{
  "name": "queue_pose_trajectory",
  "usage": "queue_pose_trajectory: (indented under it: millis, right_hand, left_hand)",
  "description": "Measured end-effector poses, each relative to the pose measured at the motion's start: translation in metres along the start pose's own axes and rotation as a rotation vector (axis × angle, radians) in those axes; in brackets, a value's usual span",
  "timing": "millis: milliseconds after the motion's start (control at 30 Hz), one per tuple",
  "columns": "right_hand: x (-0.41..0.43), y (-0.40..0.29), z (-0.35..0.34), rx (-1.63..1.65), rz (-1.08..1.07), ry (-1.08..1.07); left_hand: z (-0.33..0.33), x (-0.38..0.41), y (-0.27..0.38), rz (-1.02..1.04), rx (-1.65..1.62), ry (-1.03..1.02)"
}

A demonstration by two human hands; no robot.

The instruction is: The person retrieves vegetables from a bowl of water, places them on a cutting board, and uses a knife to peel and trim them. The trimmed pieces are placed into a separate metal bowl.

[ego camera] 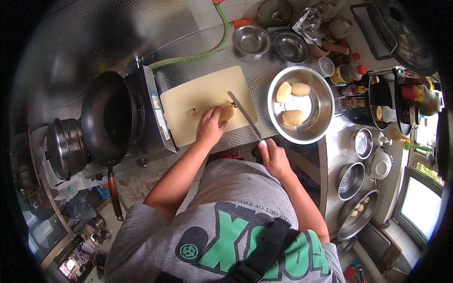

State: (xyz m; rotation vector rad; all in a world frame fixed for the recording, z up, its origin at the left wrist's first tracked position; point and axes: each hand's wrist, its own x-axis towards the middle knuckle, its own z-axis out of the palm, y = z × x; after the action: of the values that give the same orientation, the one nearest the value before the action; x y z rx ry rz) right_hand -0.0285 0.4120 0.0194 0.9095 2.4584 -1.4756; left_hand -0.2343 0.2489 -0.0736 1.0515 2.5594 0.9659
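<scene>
On a cream cutting board [208, 85], my left hand [210, 124] holds down a pale root vegetable [228, 112], perhaps a lotus root segment. Its right end has a dark tip. My right hand [274, 157] grips the pale handle of a kitchen knife [245, 114], whose blade is seen nearly edge-on. The blade stands close to the dark tip; whether it touches is hard to tell. A small trimmed piece [193, 111] lies on the board left of my left hand. Right of the board, a large steel basin [321, 122] contains three pale peeled pieces [293, 117].
A black wok [106, 116] sits on the stove at left, beside a lidded steel pot [65, 148]. Behind the board runs a green hose [198, 56]; small steel bowls [251, 39] stand at the back. Bottles [348, 74] crowd the right, with more basins [350, 181] below.
</scene>
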Motion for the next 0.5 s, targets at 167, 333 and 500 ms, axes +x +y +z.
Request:
queue_pose_trajectory:
  millis: [167, 333, 500]
  right_hand:
    - [0.019, -0.008, 0.018, 0.024, -0.105, -0.016]
    - [0.037, -0.011, 0.025, -0.074, -0.199, 0.032]
    - [0.043, -0.013, 0.028, -0.091, -0.187, 0.03]
  left_hand:
    - [0.006, -0.007, 0.0, 0.023, 0.0, 0.03]
    - [0.008, -0.005, 0.004, 0.003, 0.064, -0.004]
    - [0.006, -0.002, 0.008, 0.004, 0.066, 0.002]
